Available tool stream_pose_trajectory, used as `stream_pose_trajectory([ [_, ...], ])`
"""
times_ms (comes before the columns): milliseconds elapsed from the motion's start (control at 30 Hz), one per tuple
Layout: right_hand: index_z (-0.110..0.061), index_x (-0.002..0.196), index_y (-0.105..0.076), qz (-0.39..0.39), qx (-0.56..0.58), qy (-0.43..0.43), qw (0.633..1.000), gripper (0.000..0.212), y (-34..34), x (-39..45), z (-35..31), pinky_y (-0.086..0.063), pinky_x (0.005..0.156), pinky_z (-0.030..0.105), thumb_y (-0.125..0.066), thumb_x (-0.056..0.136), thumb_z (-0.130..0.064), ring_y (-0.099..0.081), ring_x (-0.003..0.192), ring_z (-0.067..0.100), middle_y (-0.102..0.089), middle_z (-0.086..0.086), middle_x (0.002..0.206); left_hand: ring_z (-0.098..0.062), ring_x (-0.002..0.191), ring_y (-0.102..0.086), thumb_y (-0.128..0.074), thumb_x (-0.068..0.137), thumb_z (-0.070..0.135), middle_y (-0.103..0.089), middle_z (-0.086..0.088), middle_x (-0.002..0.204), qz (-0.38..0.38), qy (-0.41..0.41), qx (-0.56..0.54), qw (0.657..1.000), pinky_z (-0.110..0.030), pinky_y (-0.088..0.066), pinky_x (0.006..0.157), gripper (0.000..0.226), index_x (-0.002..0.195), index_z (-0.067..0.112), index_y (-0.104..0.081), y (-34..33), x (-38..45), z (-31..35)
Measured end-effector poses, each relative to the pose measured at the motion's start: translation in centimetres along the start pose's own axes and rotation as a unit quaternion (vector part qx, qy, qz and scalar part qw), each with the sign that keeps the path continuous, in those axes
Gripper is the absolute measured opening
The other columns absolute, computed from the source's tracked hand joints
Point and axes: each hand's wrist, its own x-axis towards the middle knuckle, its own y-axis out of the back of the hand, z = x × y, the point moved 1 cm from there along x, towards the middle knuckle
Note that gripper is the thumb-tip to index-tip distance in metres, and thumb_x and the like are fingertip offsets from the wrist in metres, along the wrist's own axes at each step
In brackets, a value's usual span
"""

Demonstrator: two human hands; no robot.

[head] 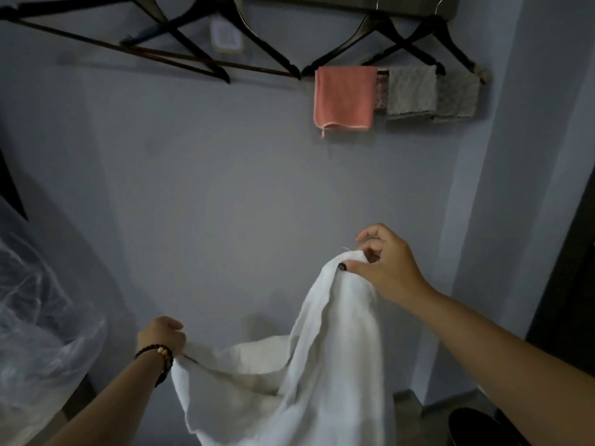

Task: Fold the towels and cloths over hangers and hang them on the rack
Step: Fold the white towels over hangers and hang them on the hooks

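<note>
I'm spreading the towel (322,365), both hands pinching its edge: left hand (162,334) low, right hand (384,263) high; a free hanger (180,43) is needed next.

one white towel (322,365), three hung cloths (344,99)

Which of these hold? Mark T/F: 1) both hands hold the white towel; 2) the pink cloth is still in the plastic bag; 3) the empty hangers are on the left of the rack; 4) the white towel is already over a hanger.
1) True: the left hand grips one edge of the white towel and the right hand pinches another.
2) False: the pink cloth hangs on a hanger at the rack.
3) True: the empty hangers are on the left.
4) False: it is held in the air, below the rack.
</note>
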Motion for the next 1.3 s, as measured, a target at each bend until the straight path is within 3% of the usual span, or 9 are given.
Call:
stream_pose_trajectory([
  [167, -0.018, 0.075, -0.050, -0.071, -0.020, 0.009, 0.997, 0.041, -1.8, 0.4, -1.9, -0.036, 0.055, 0.015, -0.087, 0.061, -0.010, -0.041, 0.049, 0.003, -0.054, -0.014, 0.050, -0.023, 0.126, -0.051, -0.077, 0.076, 0.041, -0.053, -0.003, 0.137, -0.170, -0.088, -0.006, 0.982, -0.031, -0.039, 0.102, 0.064, 0.130, 0.014, -0.056, -1.3, -3.5, 3.4],
  [267, -0.019, 0.070, -0.045, -0.120, -0.025, -0.001, 0.992, 0.047, -3.6, -0.2, -2.2, -0.035, 0.055, 0.024, -0.089, 0.057, -0.012, -0.038, 0.051, 0.011, -0.050, -0.009, 0.053, -0.005, 0.121, -0.054, -0.085, 0.048, 0.054, -0.059, 0.013, 0.130, -0.310, -0.214, -0.285, 0.881, -0.023, -0.043, 0.095, 0.084, 0.123, 0.027, -0.060, -0.5, -8.6, 7.9],
  [367, -0.022, 0.065, -0.043, -0.140, -0.027, -0.017, 0.990, 0.045, -4.7, -0.8, -2.2, -0.037, 0.056, 0.028, -0.087, 0.057, -0.014, -0.042, 0.054, 0.013, -0.056, 0.012, 0.059, -0.006, 0.121, -0.056, -0.082, 0.062, 0.042, -0.065, 0.011, 0.124, -0.347, -0.341, -0.274, 0.830, -0.034, -0.044, 0.102, 0.064, 0.121, 0.027, -0.061, -1.6, -11.8, 10.2],
  [500, -0.023, 0.062, -0.046, -0.138, -0.044, -0.026, 0.989, 0.040, -3.8, -1.3, -2.1, -0.038, 0.056, 0.026, -0.086, 0.058, -0.018, -0.043, 0.052, 0.011, -0.056, 0.008, 0.057, -0.025, 0.081, -0.065, -0.065, 0.081, 0.044, -0.069, -0.011, 0.090, -0.259, -0.387, -0.282, 0.839, -0.052, -0.053, 0.077, 0.030, 0.095, 0.018, -0.066, -3.9, -14.0, 11.1],
  [633, -0.021, 0.061, -0.048, -0.124, -0.028, -0.049, 0.991, 0.039, -2.2, -1.9, -1.2, -0.035, 0.053, 0.021, -0.086, 0.063, -0.015, -0.041, 0.047, 0.005, -0.051, -0.011, 0.050, -0.008, 0.059, -0.041, -0.054, 0.097, 0.024, -0.047, 0.004, 0.063, -0.190, -0.407, -0.297, 0.843, -0.025, -0.036, 0.056, 0.021, 0.078, 0.017, -0.057, -6.1, -16.3, 12.3],
  [833, -0.014, 0.072, -0.051, -0.073, 0.064, -0.126, 0.987, 0.032, 0.1, -4.2, 1.2, -0.035, 0.052, 0.016, -0.083, 0.072, -0.015, -0.044, 0.053, 0.006, -0.054, -0.004, 0.058, -0.009, 0.062, -0.039, -0.048, 0.097, 0.019, -0.048, 0.003, 0.068, -0.218, -0.338, -0.376, 0.835, -0.021, -0.035, 0.059, 0.018, 0.086, 0.008, -0.059, -8.9, -19.6, 14.6],
  [1033, -0.007, 0.097, -0.064, -0.072, 0.131, -0.210, 0.966, 0.056, 1.3, -8.2, 4.9, -0.054, 0.081, 0.047, -0.082, 0.061, -0.046, -0.068, 0.088, 0.032, -0.070, 0.015, 0.097, -0.016, 0.063, -0.045, -0.046, 0.100, 0.013, -0.051, -0.001, 0.067, -0.253, -0.244, -0.433, 0.830, -0.031, -0.040, 0.061, 0.027, 0.075, 0.015, -0.053, -8.1, -20.0, 17.5],
  [1167, -0.012, 0.102, -0.071, -0.092, 0.161, -0.225, 0.957, 0.036, 0.8, -9.9, 6.0, -0.058, 0.085, 0.040, -0.080, 0.071, -0.028, -0.070, 0.096, 0.023, -0.074, 0.004, 0.102, -0.007, 0.051, -0.038, -0.053, 0.099, 0.020, -0.043, 0.009, 0.056, -0.203, -0.281, -0.409, 0.844, -0.024, -0.034, 0.052, 0.034, 0.065, 0.019, -0.048, -5.7, -18.6, 19.4],
  [1300, 0.011, 0.088, -0.062, -0.057, 0.096, -0.179, 0.977, 0.071, 0.2, -9.2, 5.7, -0.057, 0.071, 0.044, -0.084, 0.058, -0.049, -0.066, 0.078, 0.037, -0.068, 0.025, 0.089, -0.011, 0.060, -0.058, -0.074, 0.081, 0.041, -0.064, 0.000, 0.068, -0.218, -0.368, -0.235, 0.873, -0.030, -0.051, 0.058, 0.031, 0.074, 0.014, -0.061, -3.6, -18.1, 20.2],
])
